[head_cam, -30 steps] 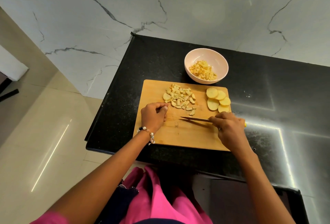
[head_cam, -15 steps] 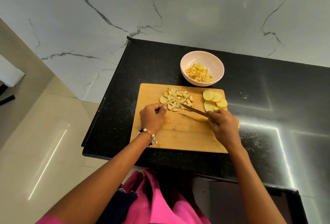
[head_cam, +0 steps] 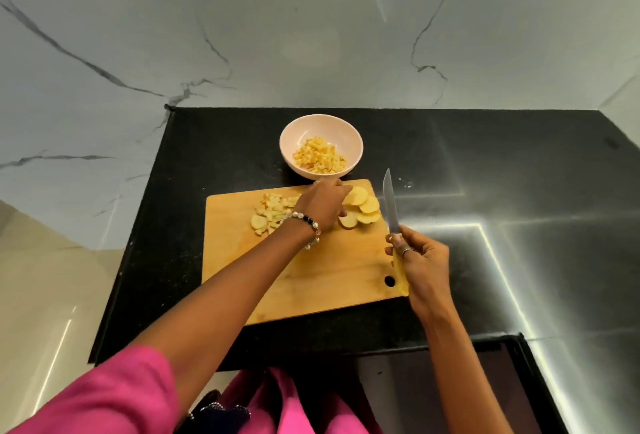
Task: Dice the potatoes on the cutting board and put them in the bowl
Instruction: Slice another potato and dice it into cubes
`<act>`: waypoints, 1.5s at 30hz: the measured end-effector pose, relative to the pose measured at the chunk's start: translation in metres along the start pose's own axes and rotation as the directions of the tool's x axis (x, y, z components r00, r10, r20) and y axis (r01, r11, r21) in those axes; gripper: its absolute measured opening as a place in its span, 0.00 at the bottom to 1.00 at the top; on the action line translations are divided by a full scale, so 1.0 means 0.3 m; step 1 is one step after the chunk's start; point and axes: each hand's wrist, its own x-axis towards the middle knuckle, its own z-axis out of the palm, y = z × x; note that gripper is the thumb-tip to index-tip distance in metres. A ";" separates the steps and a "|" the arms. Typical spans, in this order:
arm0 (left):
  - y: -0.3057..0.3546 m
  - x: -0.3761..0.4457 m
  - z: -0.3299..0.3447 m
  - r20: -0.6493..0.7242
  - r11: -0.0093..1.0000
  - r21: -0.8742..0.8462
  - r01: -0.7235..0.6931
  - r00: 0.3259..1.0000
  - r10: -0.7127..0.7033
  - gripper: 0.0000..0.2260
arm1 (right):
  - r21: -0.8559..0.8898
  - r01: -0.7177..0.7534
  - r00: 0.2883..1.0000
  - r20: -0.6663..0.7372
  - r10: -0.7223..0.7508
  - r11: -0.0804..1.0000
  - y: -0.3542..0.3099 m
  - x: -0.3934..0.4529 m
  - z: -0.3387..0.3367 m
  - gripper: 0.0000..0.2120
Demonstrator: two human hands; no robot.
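A wooden cutting board (head_cam: 311,281) lies on the black counter. A pile of cut potato pieces (head_cam: 270,215) sits at its far left, and round potato slices (head_cam: 369,206) lie at its far right. My left hand (head_cam: 320,205) reaches across to the slices, fingers curled over them and thumb at their near side. My right hand (head_cam: 422,260) grips a yellow-handled knife (head_cam: 389,205) at the board's right edge, blade raised and pointing away. Just beyond the board stands a pink bowl (head_cam: 287,142) holding diced potato (head_cam: 320,156).
The black counter (head_cam: 519,174) stretches to the right of the board with bright light reflections. Its left edge (head_cam: 138,243) drops to a beige floor. A marble wall (head_cam: 311,35) rises behind the bowl.
My left hand left the board's near left and reached over the cut pile to the slices. My right hand pulled the knife off the pile and swung the blade to point away.
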 end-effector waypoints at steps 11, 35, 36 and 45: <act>-0.015 0.031 0.020 0.009 0.998 -0.063 0.000 1.000 0.000 0.16 | 0.007 -0.050 0.999 0.007 0.050 0.999 0.009 -0.005 0.045 0.10; -0.054 -0.425 0.070 -0.092 0.909 -0.372 0.190 0.966 -0.240 0.35 | -0.482 0.256 0.965 0.175 -0.194 0.838 0.034 -0.163 0.124 0.18; -0.059 -0.438 0.082 -0.081 0.907 -0.364 0.210 0.963 -0.256 0.35 | -0.537 0.307 0.949 0.230 -0.214 0.785 0.043 -0.185 0.131 0.19; -0.080 -0.461 0.091 -0.043 0.909 -0.377 0.176 0.977 -0.207 0.34 | -0.718 0.436 0.897 0.392 -0.203 0.543 0.108 -0.331 0.156 0.21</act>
